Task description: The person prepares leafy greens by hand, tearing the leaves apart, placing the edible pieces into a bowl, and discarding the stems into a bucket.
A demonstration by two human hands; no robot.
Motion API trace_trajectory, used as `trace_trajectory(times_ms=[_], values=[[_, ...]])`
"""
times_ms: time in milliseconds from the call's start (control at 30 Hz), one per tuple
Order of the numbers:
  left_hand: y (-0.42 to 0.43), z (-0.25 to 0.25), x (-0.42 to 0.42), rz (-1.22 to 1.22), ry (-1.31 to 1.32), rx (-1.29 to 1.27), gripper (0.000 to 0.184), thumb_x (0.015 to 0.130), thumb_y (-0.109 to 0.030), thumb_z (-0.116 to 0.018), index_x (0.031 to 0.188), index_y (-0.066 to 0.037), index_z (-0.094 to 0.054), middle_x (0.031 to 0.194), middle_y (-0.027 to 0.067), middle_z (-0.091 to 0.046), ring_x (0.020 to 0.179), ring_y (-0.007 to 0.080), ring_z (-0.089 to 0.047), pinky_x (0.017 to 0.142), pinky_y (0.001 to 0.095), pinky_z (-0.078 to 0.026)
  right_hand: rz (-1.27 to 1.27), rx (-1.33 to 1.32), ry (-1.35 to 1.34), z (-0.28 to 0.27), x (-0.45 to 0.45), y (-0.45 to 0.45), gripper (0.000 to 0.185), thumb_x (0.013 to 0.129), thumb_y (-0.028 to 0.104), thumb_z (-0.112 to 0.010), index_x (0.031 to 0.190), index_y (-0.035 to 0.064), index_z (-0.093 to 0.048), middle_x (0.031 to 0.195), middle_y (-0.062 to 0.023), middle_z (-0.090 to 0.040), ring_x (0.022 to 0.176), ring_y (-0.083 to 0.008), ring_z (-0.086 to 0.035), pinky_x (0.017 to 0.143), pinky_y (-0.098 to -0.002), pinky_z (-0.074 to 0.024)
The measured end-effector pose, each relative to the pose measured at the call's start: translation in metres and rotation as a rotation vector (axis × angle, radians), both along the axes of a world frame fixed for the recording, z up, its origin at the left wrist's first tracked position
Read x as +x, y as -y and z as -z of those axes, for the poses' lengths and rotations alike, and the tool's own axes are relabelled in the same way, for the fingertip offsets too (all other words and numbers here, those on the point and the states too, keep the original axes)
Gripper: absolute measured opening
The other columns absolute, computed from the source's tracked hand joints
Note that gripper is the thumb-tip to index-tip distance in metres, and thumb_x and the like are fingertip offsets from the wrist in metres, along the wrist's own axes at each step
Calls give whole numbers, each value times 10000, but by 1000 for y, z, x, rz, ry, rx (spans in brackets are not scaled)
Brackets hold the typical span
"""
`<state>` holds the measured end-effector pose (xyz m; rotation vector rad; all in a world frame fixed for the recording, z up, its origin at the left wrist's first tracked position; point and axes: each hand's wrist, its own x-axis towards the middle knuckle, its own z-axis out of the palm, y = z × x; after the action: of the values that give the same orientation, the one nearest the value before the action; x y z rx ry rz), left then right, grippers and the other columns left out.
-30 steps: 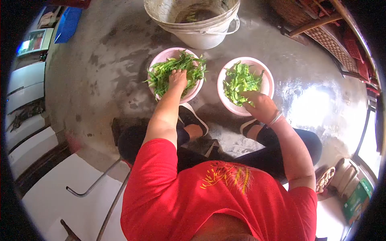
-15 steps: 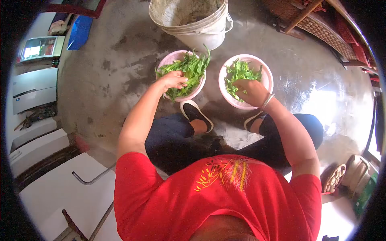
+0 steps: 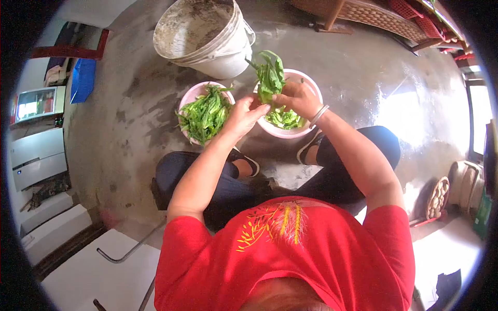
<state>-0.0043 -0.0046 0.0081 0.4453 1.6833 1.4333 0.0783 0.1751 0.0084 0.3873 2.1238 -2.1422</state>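
From the middle of the head view, the way down into the right basin (image 3: 284, 133) at 1 o'clock was blocked by the left hand (image 3: 244, 115), the right hand (image 3: 302, 99) and a raised leafy bunch (image 3: 271, 80). The left basin (image 3: 190, 96), between 10 and 11, was left reachable from above, its 4 o'clock edge crossed by the left forearm (image 3: 207, 160). Passage at 11 was barred by the bucket (image 3: 228, 65); room was offered by bare floor (image 3: 358, 85) at 2.

Bucket (image 3: 225, 61) and 2 baskets (image 3: 190, 97) (image 3: 284, 132) on floor (image 3: 124, 129)
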Motion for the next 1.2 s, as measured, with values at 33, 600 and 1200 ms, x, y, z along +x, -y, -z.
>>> trace_trajectory(times_ms=[33,600,1200], values=[[-5,1,1,0,-44,-5,276,819,-166,-623,1045,-14,-577,926,44,-610,822,97,-546,733,248,-451,12,-19,7,1,0,-3,317,818,202,-634,1030,-28,-579,847,-71,-634,708,-115,-582,582,-240,-478],[-21,12,-12,-248,353,130,198,883,-178,-536,1050,-82,-583,990,16,-598,869,109,-559,712,252,-480,217,-391,-13,3,2,-13,238,853,89,-551,1070,-9,-554,959,-109,-619,796,-199,-638,627,-275,-540],[-14,-14,-26,-372,455,582,264,872,-219,-552,1094,-75,-547,1080,80,-572,992,188,-542,805,307,-471,584,-500,21,15,-3,-22,195,855,70,-531,1026,-22,-554,917,-107,-620,772,-221,-641,647,-290,-536]])
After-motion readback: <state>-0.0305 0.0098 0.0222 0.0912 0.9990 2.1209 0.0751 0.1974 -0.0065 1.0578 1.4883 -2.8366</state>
